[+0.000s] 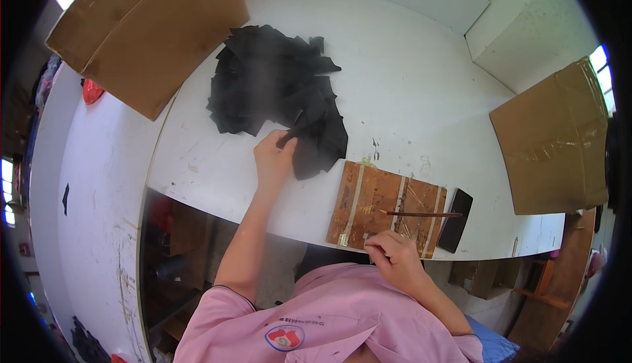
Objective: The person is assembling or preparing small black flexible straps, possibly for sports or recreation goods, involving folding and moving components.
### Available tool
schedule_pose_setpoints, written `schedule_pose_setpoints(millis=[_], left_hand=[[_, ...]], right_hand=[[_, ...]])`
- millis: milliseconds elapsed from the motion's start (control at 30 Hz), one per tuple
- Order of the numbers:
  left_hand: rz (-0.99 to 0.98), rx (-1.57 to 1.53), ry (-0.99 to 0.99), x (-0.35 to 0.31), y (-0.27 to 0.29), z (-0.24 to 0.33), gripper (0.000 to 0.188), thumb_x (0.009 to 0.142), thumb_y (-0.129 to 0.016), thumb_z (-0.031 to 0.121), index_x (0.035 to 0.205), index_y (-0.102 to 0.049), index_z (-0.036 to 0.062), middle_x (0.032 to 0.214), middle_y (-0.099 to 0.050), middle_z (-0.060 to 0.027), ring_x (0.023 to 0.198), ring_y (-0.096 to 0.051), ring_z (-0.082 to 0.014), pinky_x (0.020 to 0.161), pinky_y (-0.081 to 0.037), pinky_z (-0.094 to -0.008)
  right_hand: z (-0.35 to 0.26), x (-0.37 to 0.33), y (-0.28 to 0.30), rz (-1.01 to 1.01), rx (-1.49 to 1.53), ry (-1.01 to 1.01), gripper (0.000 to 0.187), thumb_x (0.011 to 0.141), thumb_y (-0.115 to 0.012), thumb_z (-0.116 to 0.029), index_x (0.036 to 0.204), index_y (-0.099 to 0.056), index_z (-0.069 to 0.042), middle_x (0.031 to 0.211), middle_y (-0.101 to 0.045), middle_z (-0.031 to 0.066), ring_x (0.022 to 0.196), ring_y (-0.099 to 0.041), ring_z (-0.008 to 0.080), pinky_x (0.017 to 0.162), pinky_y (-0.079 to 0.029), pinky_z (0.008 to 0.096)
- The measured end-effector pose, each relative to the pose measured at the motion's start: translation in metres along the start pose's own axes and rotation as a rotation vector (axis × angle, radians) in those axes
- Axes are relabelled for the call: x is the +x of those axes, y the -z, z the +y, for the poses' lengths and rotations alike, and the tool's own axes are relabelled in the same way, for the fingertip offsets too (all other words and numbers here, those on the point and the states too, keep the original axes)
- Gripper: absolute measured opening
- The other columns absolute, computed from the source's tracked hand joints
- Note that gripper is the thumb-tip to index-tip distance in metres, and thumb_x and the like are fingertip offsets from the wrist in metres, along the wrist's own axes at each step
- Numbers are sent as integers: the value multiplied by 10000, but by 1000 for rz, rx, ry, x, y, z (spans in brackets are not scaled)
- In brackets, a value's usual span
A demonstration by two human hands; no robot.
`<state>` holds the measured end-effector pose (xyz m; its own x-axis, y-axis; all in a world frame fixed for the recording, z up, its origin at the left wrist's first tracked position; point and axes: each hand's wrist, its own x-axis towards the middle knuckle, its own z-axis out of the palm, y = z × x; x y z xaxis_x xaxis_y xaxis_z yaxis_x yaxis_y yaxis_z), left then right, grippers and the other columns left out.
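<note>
My left hand [275, 154] pinches the edge of a black cloth piece [313, 152] at the near end of a heap of black cloth pieces [263, 77]. My right hand [397, 258] is closed, thumb against the curled fingers, at the near edge of a worn brown board [378, 195] with pale strips across it. Whatever its fingertips hold, if anything, is too small to make out. A thin reddish-brown stick, like a pencil [424, 214], lies across the board, its right end reaching over a black phone-like slab [455, 221].
A large cardboard box [151, 34] stands at the back left of the white table [408, 93], another box [553, 139] at the right. A red plastic bag [92, 92] and a black scrap [66, 198] lie on the left surface. Open shelving [178, 258] shows under the table edge.
</note>
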<state>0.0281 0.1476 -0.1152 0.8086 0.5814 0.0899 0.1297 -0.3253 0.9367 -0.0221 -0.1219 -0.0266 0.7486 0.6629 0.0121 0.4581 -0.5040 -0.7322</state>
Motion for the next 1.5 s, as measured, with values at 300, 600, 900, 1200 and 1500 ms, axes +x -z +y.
schedule_pose_setpoints(millis=[300, 600, 900, 1200, 1500], left_hand=[[-409, -572, 231, -48, 19, 8, 66, 759, -604, 55, 813, -596, 18, 649, -555, 11, 572, -468, -43, 541, -385, -173], [72, -422, 104, -80, 13, 41, 196, 781, -579, 154, 912, -538, 14, 735, -540, -29, 628, -486, -75, 561, -395, -202], [-215, -581, 434, -74, 16, 52, 86, 734, -603, 99, 742, -567, 22, 636, -548, -7, 526, -486, -53, 466, -365, -167], [-241, -378, 119, -88, 10, 74, 60, 736, -567, -52, 773, -567, -5, 623, -524, 14, 578, -464, -19, 520, -379, -156], [-54, -213, -51, -95, -22, 89, 150, 718, -541, -87, 850, -528, -16, 663, -600, -57, 450, -484, -46, 389, -355, -171]], right_hand=[[-12, 96, -71, 175, 848, -301, 177, 780, -583, -123, 894, -564, 11, 799, -592, 75, 649, -545, 120, 552, -428, 254], [9, 99, -85, 522, -87, 68, 178, 641, -610, 10, 818, -591, -6, 684, -499, 93, 577, -532, 253, 499, -425, 311], [23, 92, -78, 493, -356, 206, 276, 564, -607, 27, 839, -585, 0, 687, -462, 89, 608, -530, 241, 510, -435, 330], [-11, 79, -38, 409, 134, 79, 227, 663, -668, -91, 853, -594, 8, 751, -525, 90, 622, -542, 226, 531, -447, 286], [-7, 70, -38, 563, 16, -52, 135, 613, -576, 75, 739, -564, 25, 737, -525, 116, 563, -540, 216, 463, -432, 293]])
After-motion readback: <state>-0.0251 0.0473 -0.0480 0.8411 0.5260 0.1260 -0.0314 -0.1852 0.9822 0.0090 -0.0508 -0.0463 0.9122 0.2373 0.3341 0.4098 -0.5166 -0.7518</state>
